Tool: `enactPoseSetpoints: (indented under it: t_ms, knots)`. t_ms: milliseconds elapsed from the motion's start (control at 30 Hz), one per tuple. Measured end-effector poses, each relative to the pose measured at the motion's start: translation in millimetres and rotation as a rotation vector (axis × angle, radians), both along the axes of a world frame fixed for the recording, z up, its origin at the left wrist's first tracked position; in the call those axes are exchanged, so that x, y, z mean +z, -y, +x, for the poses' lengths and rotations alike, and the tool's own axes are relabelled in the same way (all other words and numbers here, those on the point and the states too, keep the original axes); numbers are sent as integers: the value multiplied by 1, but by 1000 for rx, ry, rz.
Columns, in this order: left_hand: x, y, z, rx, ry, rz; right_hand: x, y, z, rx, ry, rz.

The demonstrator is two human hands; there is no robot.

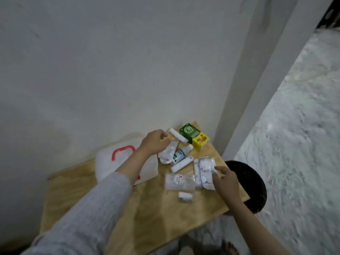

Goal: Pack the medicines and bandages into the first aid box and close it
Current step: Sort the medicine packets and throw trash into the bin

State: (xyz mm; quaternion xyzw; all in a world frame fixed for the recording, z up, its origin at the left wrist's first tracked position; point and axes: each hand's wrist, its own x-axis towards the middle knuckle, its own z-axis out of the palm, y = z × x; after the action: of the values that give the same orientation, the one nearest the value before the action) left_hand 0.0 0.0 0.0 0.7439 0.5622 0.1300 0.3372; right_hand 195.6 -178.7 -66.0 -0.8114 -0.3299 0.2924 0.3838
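Observation:
The translucent white first aid box (108, 162) with a red handle lies on the wooden table (147, 218) by the wall, and my left forearm crosses over it. My left hand (154, 142) pinches the top of a silvery blister strip (168, 153). My right hand (227, 181) rests with spread fingers on the edge of a blister pack pile (207, 168). Between the hands lie a white bottle with a green label (181, 155), bandage rolls (182, 163), a clear plastic case (179, 181) and a small white bottle (184, 196). A green carton (189, 132) and a yellow carton (200, 141) sit at the far corner.
A white wall rises directly behind the table, with a pillar at the right corner. A round black stool or basket (255, 186) stands just past the table's right edge. Rough pale floor lies to the right. The table's front half holds nothing but my arms.

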Motion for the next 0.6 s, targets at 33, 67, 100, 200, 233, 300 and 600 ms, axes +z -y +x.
enactPoseSetpoints:
  t_ms: [33,67,100,200,233,300,600]
  knots:
    - [-3,-5,4,-28,-125,-19,-7,2,4,-6,16,-12]
    - [-4,-10,10,-58,-267,-15,-10,2,6,-10,20,-37]
    - [-8,-14,13,-87,-383,-16,-18,5,9,1,18,-61]
    - [-14,-24,25,-158,-552,-52,-35,9,11,4,-8,-121]
    - [-18,-28,28,-175,-566,-69,-40,10,12,7,-20,-120]
    - [-23,-35,32,-196,-577,-122,-41,11,13,7,-39,-130]
    - [-36,-50,46,-201,-720,-267,-47,10,18,-4,-76,-81]
